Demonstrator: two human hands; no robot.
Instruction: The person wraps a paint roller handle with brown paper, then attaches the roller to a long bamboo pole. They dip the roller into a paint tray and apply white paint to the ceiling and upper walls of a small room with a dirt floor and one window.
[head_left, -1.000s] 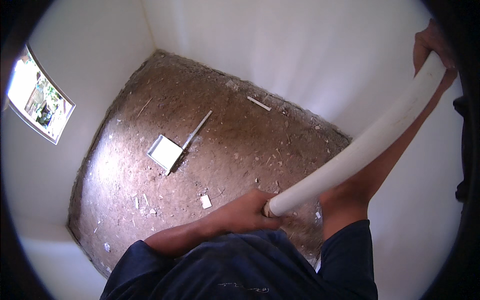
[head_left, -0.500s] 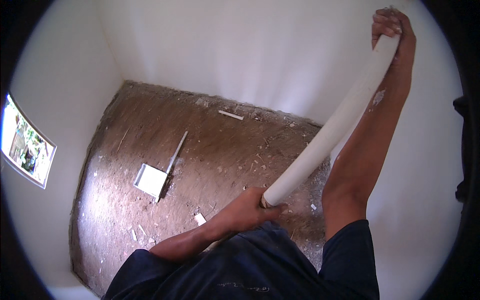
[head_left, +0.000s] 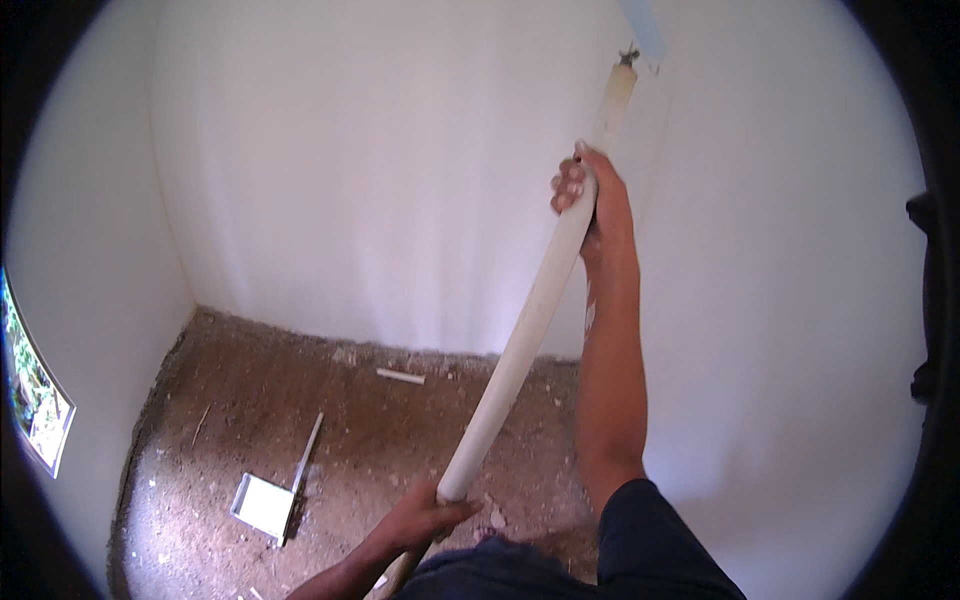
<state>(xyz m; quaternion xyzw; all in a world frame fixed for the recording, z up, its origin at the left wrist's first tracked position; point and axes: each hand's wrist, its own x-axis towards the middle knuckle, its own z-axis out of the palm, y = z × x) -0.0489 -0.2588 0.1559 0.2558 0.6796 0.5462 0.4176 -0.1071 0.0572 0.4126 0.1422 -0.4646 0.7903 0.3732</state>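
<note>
White walls [head_left: 400, 180] rise on the left, ahead and on the right, meeting in corners. Below them spreads a brown dirt floor [head_left: 400, 435] scattered with small bits. The person's dark shirt [head_left: 660, 540] fills the bottom edge. A long white pole [head_left: 520, 350] slants from low near the shirt up toward the right-hand corner, held in both hands; a thinner brownish stick [head_left: 405, 570] shows below its lower end. At the far left, a window [head_left: 40, 405] shows greenery. A pale square tray [head_left: 263, 505] with a long handle lies on the floor at lower left. The right hand [head_left: 600, 190] grips the pole's upper part, fingers wrapped around it; the left hand [head_left: 425, 517] is closed around its lower end. A pale blue strip [head_left: 643, 28] shows at the top, just beside the pole's tip; whether they touch is unclear. A short white stick [head_left: 400, 376] lies near the far wall. Smallest is a dark metal fitting [head_left: 628, 56] on the pole's tip.
</note>
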